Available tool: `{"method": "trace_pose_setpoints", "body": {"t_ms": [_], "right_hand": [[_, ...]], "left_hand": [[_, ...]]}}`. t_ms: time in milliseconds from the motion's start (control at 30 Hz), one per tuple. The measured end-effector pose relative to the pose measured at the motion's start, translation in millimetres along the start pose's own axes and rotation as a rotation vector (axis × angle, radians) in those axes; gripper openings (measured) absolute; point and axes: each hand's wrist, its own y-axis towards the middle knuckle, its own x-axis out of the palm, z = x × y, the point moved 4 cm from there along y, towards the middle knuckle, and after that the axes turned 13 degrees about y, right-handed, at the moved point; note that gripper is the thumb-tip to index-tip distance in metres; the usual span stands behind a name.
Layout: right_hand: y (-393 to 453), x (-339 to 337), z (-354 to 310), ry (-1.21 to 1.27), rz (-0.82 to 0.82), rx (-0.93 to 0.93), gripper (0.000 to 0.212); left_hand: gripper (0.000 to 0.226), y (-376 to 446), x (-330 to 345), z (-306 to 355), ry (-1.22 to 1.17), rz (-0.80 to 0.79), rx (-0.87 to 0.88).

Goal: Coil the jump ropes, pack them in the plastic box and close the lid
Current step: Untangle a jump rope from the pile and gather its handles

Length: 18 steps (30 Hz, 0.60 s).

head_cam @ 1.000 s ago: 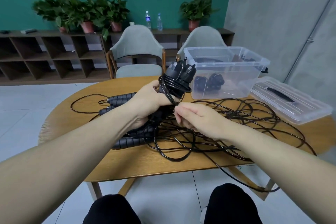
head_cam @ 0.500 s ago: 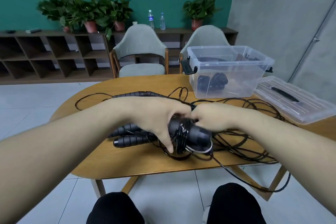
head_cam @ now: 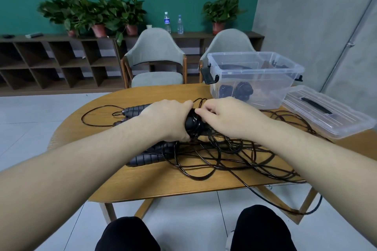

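My left hand (head_cam: 169,120) grips a black coiled jump rope bundle (head_cam: 193,126) just above the wooden table (head_cam: 163,181). My right hand (head_cam: 230,116) pinches the black cord at the top of that bundle. A tangle of loose black ropes (head_cam: 234,157) spreads over the table below and to the right. Ribbed black handles (head_cam: 144,159) lie under my left wrist, and more handles (head_cam: 132,111) poke out behind it. The clear plastic box (head_cam: 255,73) stands open at the back right with coiled ropes (head_cam: 238,89) inside. Its clear lid (head_cam: 326,110) lies flat to the right.
One rope loop (head_cam: 285,208) hangs off the table's front edge toward the floor. Two grey chairs (head_cam: 157,63) stand behind the table. A low shelf (head_cam: 57,61) with potted plants and two water bottles lines the green wall. My knees (head_cam: 130,234) are below the table edge.
The bundle was lifted upright a second ago, then lowered toward me. Now both hands have shifted it back toward the table's middle, my right hand pinching cord at its top.
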Motion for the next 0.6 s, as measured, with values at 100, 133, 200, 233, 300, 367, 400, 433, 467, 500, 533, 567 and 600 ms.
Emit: {"method": "trace_pose_setpoints", "body": {"t_ms": [100, 133, 200, 233, 300, 367, 400, 433, 467, 500, 533, 567, 600], "right_hand": [[-7, 7, -2, 0.057, 0.007, 0.015, 0.034], [-11, 10, -2, 0.073, 0.017, 0.022, 0.033], [-18, 16, -2, 0.056, 0.049, 0.010, 0.030], [-21, 18, -1, 0.045, 0.064, -0.001, 0.029], [-26, 23, 2, 0.057, 0.076, -0.005, 0.027], [-28, 27, 7, 0.117, 0.051, 0.020, 0.027], [-30, 29, 10, 0.179, 0.019, 0.036, 0.027], [-31, 31, 14, 0.261, -0.024, 0.054, 0.028], [-32, 32, 17, 0.351, -0.074, 0.074, 0.030], [-33, 32, 20, 0.431, -0.121, 0.096, 0.033], [-34, 31, 23, 0.487, -0.157, 0.114, 0.035], [-35, 30, 25, 0.514, -0.181, 0.128, 0.036], [-35, 29, 27, 0.514, -0.198, 0.132, 0.037]], "left_hand": [[0.069, 3, 7, -10, -0.210, -0.033, -0.092], [0.066, 4, 10, -13, -0.288, -0.032, -0.116], [0.059, 4, 15, -18, -0.470, -0.023, -0.159], [0.056, 3, 18, -21, -0.605, -0.025, -0.180], [0.053, -1, 24, -23, -0.994, -0.057, -0.208], [0.050, -8, 31, -20, -1.361, -0.128, -0.197], [0.045, -11, 34, -17, -1.480, -0.176, -0.169], [0.039, -14, 36, -14, -1.562, -0.223, -0.127], [0.038, -16, 38, -10, -1.619, -0.261, -0.082], [0.042, -18, 39, -7, -1.664, -0.283, -0.041], [0.048, -19, 41, -6, -1.697, -0.290, -0.013], [0.053, -20, 43, -6, -1.721, -0.288, 0.003], [0.057, -21, 45, -5, -1.733, -0.286, 0.024]]}}
